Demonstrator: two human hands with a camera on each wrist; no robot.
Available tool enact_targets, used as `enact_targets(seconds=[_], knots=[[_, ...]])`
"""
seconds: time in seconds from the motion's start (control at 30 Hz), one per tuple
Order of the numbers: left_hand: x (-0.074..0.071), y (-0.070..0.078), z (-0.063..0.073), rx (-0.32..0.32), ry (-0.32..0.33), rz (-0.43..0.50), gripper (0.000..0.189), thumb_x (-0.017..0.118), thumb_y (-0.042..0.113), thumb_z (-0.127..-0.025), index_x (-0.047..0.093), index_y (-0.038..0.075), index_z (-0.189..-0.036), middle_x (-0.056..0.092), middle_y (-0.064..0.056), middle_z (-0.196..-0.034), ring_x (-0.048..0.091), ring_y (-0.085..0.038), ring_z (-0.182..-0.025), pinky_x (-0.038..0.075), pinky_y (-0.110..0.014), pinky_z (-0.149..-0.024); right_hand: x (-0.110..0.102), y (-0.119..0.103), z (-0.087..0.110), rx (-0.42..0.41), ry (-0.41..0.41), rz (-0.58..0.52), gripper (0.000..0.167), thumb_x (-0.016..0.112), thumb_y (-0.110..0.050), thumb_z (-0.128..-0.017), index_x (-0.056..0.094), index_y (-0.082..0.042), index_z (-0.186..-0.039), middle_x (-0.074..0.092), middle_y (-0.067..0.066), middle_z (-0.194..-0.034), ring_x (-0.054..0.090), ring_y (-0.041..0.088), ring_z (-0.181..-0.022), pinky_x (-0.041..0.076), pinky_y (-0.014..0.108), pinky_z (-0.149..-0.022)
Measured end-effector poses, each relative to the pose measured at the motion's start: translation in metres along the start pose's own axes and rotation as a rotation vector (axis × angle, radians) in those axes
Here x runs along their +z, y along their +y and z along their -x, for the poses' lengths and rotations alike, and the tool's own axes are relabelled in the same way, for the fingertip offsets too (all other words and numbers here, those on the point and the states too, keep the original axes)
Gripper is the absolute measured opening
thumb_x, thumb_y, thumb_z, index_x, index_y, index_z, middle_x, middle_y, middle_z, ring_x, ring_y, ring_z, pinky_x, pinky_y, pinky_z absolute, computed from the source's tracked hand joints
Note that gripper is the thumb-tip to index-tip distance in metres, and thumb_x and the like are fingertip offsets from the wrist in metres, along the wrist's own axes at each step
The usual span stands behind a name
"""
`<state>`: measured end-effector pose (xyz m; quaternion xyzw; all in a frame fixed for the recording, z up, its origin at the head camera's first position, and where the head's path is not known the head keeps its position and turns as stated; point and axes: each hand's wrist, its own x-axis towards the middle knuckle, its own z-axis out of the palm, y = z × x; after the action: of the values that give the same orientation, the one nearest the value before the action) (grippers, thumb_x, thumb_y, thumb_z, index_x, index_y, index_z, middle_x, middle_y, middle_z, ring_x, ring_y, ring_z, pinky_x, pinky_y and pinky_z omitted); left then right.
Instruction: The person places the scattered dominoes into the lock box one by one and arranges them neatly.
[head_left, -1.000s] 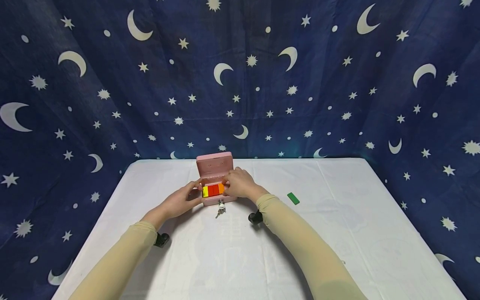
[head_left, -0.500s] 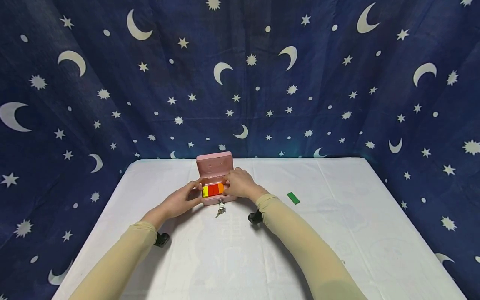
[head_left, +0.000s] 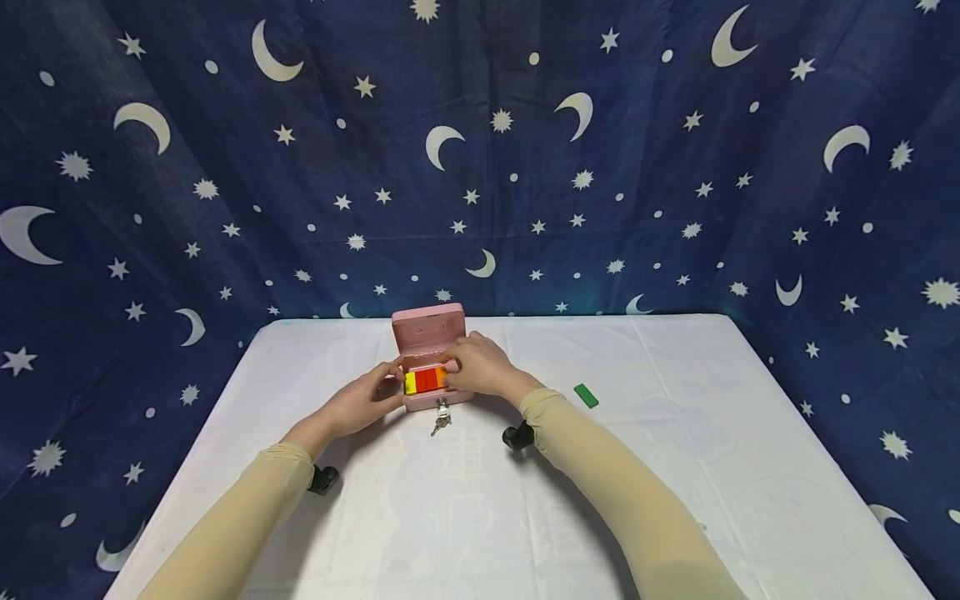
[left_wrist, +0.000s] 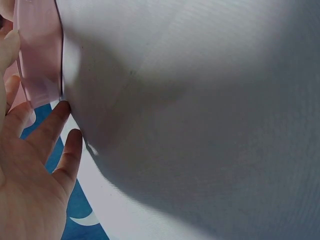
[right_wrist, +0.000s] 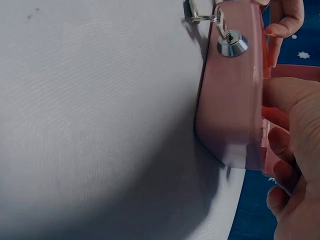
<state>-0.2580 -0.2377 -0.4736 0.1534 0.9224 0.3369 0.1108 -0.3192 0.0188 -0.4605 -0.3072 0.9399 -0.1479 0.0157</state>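
A small pink cash box (head_left: 418, 404) stands on the table with its lid (head_left: 427, 335) raised. Inside it a row of flat blocks shows: yellow (head_left: 410, 382), red (head_left: 426, 381) and orange (head_left: 441, 378). My left hand (head_left: 356, 404) holds the box's left end, thumb at the front corner and a fingertip at the inner rim; two other fingers stretch past the corner in the left wrist view. My right hand (head_left: 483, 367) reaches over the right wall and pinches the orange block, its other fingers curled. The fingertips inside are partly hidden by the wall in the right wrist view.
Keys (head_left: 441, 423) hang from the lock (right_wrist: 232, 44) on the box's front. A green block (head_left: 586, 395) lies on the white tablecloth (head_left: 465, 517) to the right. Behind the table hangs a dark blue curtain (head_left: 480, 225) with moons and stars.
My right hand's fingers have shifted slightly at the orange block, and the right wrist and forearm have moved a little to the right. My left hand and the box stay in place.
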Motion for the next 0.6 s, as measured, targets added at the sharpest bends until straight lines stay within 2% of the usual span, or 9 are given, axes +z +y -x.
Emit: enact_targets(seconds=[0.27, 0.6], knots=[[-0.001, 0.003, 0.001, -0.008, -0.005, 0.0, 0.039, 0.07, 0.039, -0.097, 0.049, 0.018, -0.121, 0.025, -0.003, -0.167, 0.046, -0.034, -0.14, 0.033, -0.056, -0.115, -0.013, 0.003, 0.014, -0.055, 0.015, -0.026, 0.033, 0.073, -0.035, -0.092, 0.074, -0.023, -0.123, 0.057, -0.007, -0.084, 0.046, 0.016, -0.085, 0.039, 0.031, -0.07], [-0.001, 0.004, 0.001, -0.016, -0.013, 0.011, 0.038, 0.07, 0.039, -0.096, 0.048, 0.019, -0.121, 0.024, -0.001, -0.167, 0.045, -0.032, -0.141, 0.032, -0.055, -0.116, -0.028, 0.025, 0.04, -0.067, 0.028, -0.026, 0.035, 0.072, -0.035, -0.092, 0.074, -0.022, -0.124, 0.057, -0.007, -0.083, 0.045, 0.015, -0.084, 0.041, 0.032, -0.075]])
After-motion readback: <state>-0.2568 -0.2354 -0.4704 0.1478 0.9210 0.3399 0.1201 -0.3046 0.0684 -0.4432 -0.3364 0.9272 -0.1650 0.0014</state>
